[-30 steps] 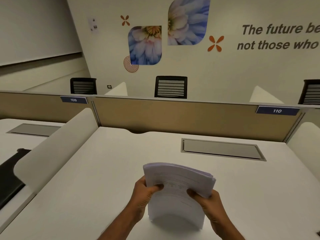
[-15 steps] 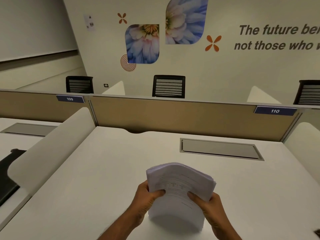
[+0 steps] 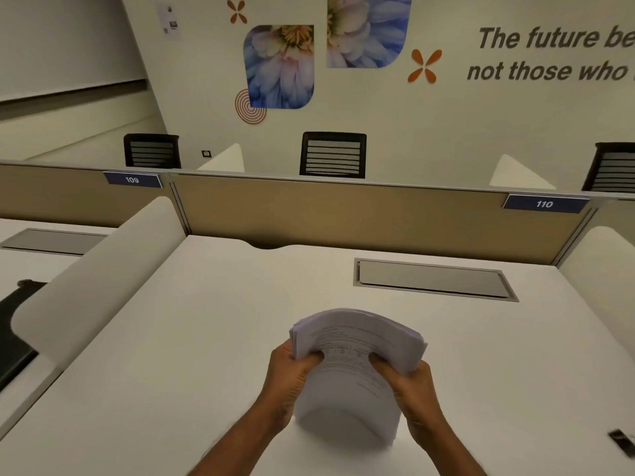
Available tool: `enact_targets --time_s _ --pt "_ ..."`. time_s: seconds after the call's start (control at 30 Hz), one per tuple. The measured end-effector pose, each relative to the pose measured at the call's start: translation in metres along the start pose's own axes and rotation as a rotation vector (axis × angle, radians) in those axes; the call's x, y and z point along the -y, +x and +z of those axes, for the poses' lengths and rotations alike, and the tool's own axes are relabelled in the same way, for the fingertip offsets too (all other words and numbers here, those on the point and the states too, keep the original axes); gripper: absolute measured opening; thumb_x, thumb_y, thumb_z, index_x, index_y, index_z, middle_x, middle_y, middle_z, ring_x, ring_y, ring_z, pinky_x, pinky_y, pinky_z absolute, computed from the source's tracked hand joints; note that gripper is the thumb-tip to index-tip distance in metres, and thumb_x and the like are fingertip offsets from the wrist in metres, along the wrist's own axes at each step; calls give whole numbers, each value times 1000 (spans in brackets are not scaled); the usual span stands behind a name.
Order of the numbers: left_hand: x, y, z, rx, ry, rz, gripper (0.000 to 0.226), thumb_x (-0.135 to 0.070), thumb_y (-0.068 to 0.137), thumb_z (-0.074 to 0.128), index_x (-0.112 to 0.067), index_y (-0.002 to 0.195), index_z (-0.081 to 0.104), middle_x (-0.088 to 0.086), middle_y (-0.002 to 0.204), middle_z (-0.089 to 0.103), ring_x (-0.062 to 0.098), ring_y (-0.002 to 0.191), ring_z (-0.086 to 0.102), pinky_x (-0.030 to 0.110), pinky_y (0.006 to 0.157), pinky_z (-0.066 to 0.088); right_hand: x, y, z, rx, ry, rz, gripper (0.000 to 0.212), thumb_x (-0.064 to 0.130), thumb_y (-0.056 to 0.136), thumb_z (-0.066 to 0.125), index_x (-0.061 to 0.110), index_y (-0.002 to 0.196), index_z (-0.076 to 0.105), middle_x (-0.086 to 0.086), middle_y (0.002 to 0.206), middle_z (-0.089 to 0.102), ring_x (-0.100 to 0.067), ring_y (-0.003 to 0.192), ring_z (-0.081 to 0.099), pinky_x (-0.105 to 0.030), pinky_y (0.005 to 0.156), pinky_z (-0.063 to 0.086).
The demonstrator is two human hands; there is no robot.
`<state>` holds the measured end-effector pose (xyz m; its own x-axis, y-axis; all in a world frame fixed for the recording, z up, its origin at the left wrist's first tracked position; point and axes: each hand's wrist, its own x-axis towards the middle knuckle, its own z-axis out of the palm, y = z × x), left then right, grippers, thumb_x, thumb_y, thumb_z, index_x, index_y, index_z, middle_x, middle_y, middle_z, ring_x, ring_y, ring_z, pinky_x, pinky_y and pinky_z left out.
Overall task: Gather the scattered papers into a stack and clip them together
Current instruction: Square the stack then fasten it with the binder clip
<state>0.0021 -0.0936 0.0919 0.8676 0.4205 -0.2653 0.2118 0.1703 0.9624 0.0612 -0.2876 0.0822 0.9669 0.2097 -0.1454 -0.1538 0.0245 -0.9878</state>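
While both hands grip it, the stack [image 3: 357, 359] stands on edge on the desk [image 3: 171, 372], near the front edge, bowed into an arch with its top edge curling away from the camera. Left hand [image 3: 292, 376] has the left side, thumb over the front sheet; right hand [image 3: 409, 383] mirrors it on the right, fingers of both curled shut around the paper. Compared with a second ago, very little has shifted: the grip is the same, the bundle sits in the same spot, and the top edges look a touch more even, though blur makes that hard to swear to. That reads as squaring-up, tapping the bottom edge against the desk to line the sheets up. No loose sheets show anywhere on the desk, so gathering looks finished. Clipping is what's left, and a small dark object [image 3: 622, 444] lies well off to the right near the frame edge. It might be the clip, but it's too small to tell.
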Motion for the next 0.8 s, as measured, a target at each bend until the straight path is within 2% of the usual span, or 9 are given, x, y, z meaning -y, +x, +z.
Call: enact_targets --time_s 0.07,0.2,0.4,0.6,0.7,0.8 --pt "3 0 0 -9 20 -6 33 -3 88 72 -28 111 76 -1 98 81 25 103 70 35 84 59 -1 0 -2 5 -4 1 22 23 84 79 28 105 76 1 94 81 -19 88 76 -38 76 64" --pt "8 -4 -3 -8 24 -26 30 -4 87 74 -23 110 75 1 99 81 26 105 71 28 79 57 2 -5 -4 10 5 -25 22 19 87 76 30 106 75 2 94 80 -18 88 75 -32 72 62" --pt "5 -12 6 -29 -8 -12 31 -2 88 73 -24 109 73 1 96 79 22 96 72 28 72 59 3 -10 1 -12 31 -82 25 16 88 75 31 109 72 5 96 79 -17 89 75 -36 74 64" --pt "5 -12 3 -58 -19 -13 38 -3 82 79 -23 114 73 3 102 80 24 102 72 31 79 59 -2 -11 -1 -4 23 -25 24 17 85 79 28 106 76 2 96 80 -17 89 76 -36 78 61" --pt "5 -13 6 -53 -15 -11 40 -3 84 77 -25 116 71 3 105 78 23 102 71 29 76 58 -3 -11 2 -19 13 -35 24 21 88 76 32 110 74 4 98 80 -15 91 75 -38 80 63" --pt "2 -14 11 -47 -17 -17 34 -7 86 76 -24 115 71 2 105 79 24 101 72 28 71 59 0 -11 6 -35 21 -51 21 23 89 75 35 105 73 8 95 79 -12 86 75 -34 75 63"
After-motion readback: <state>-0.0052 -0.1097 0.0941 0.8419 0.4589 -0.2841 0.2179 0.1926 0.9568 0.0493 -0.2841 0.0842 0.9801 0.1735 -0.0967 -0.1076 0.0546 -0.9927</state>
